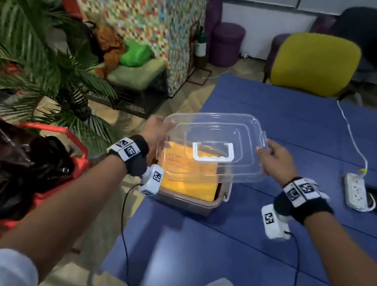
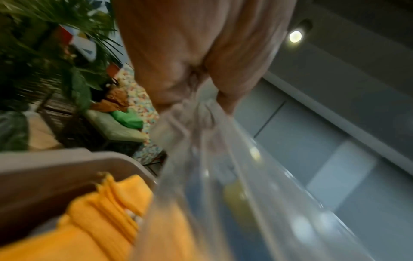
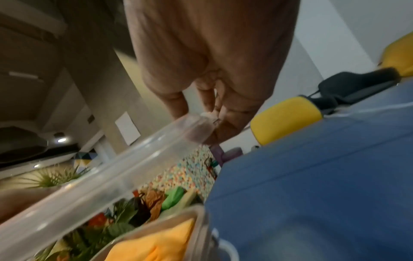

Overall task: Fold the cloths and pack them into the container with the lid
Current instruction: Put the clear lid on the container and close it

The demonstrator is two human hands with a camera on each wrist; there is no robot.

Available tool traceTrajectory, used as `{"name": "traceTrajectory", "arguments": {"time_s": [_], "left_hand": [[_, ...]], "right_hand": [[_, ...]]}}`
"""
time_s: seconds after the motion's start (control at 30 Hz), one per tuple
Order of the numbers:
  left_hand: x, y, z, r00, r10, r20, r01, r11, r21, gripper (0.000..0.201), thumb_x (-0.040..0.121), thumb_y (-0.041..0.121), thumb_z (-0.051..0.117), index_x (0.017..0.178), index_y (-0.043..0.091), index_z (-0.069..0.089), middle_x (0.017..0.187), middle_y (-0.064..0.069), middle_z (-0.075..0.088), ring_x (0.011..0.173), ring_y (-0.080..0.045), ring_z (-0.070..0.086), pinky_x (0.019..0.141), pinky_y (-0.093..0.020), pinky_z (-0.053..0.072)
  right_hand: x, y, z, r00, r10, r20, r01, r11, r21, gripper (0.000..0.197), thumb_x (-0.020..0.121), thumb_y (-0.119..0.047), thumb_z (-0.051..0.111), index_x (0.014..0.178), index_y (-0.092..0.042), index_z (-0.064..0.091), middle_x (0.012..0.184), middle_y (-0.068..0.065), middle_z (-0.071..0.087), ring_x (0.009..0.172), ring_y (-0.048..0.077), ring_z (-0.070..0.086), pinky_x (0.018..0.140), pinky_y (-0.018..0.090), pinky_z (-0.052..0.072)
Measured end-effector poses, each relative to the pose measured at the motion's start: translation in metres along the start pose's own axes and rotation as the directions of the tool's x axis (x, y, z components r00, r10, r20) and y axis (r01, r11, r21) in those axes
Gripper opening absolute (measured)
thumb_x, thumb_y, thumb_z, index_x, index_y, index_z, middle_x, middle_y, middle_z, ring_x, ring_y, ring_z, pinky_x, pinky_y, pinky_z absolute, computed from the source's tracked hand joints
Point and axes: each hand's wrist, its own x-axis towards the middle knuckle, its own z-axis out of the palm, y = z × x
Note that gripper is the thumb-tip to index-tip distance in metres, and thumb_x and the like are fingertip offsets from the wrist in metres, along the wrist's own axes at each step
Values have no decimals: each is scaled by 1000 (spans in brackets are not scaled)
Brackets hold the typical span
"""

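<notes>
Clear plastic lid (image 1: 211, 146), gripped at opposite edges by the left hand (image 1: 154, 128) and right hand (image 1: 275, 158), hovers tilted over the grey container (image 1: 198, 204) of folded orange cloths (image 1: 187, 179); level it, align corners, then press down.

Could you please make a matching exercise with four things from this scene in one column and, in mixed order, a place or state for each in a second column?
Things:
1. lid
2. orange cloths
3. power strip
4. yellow chair

Places or states:
a. lying on the blue table, right of the container
b. held in the air by the left hand and the right hand
c. standing at the far edge of the table
d. folded inside the container

Pairs: 1-b, 2-d, 3-a, 4-c
</notes>
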Motion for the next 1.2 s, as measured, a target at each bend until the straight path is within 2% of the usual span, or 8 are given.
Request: {"name": "traceTrajectory", "arguments": {"time_s": [0.1, 0.27, 0.37, 0.5, 0.77, 0.9, 1.03, 1.2], "left_hand": [[21, -20, -38, 990, -137, 44, 136, 990, 28, 12, 82, 1, 69, 81, -2, 58, 54, -7, 59, 40, -14, 56, 41, -22, 45], [29, -56, -59, 996, -36, 85, -27, 762, 647, 11, 85, 10, 65, 76, 10, 58, 72, -8, 58, 66, -24, 55, 65, -29, 43], [32, -82, -66, 990, -42, 135, -61, 733, 677, 23, 90, 31, 63, 104, 13, 65, 101, -11, 65, 94, -31, 64, 82, -33, 50], [39, -90, -63, 983, -59, 172, -80, 709, 701, 56, 95, 36, 54, 147, 26, 34, 140, -20, 45, 125, -34, 48, 105, -38, 39], [41, -108, -56, 945, -299, 129, 237, 902, 360, 72, 87, 60, 53, 132, 4, 48, 125, -12, 62, 109, -30, 62, 99, -44, 48], [42, -108, -61, 870, -444, 214, 405, 892, 202, 61, 86, 58, 60, 115, 4, 61, 101, -16, 72, 93, -33, 70, 88, -46, 55], [46, -112, -67, 795, -531, 293, 476, 846, 241, 82, 60, 76, 67, 111, 11, 66, 102, -15, 73, 103, -37, 67, 98, -54, 48], [39, -113, -53, 777, -523, 350, 533, 843, 77, 63, 83, 56, 64, 119, 4, 64, 101, -16, 73, 85, -28, 69, 88, -40, 54]], "right_hand": [[-4, -7, 47, 995, 80, 56, -66, 972, -224, 24, 92, -28, 52, 85, -8, 64, 68, 10, 62, 70, 24, 63, 69, 27, 46], [-24, 2, 96, 969, 240, 53, -184, 854, -487, 43, 93, -43, 43, 85, -5, 60, 86, 14, 63, 74, 30, 60, 65, 32, 49], [-31, 1, 102, 972, 234, -13, -196, 782, -591, 44, 95, -43, 39, 81, -6, 57, 82, 12, 57, 68, 27, 54, 60, 29, 41], [-34, 7, 100, 960, 281, -5, -230, 775, -589, 51, 92, -51, 43, 70, -7, 54, 78, 11, 57, 68, 28, 54, 62, 29, 41], [-31, 27, 101, 909, 403, 104, -342, 865, -368, 65, 82, -67, 55, 53, -9, 55, 61, 7, 62, 65, 21, 59, 65, 31, 44], [-26, 31, 104, 884, 456, 107, -424, 876, -228, 64, 76, -62, 66, 68, 1, 68, 70, 12, 69, 72, 26, 66, 76, 39, 54], [-20, 23, 93, 809, 540, 232, -505, 840, -197, 52, 73, -55, 74, 57, -8, 60, 52, 8, 62, 46, 17, 55, 54, 23, 49], [-14, 28, 83, 754, 592, 284, -591, 801, -101, 36, 70, -34, 84, 71, -5, 64, 56, 8, 64, 51, 16, 58, 62, 26, 55]]}}
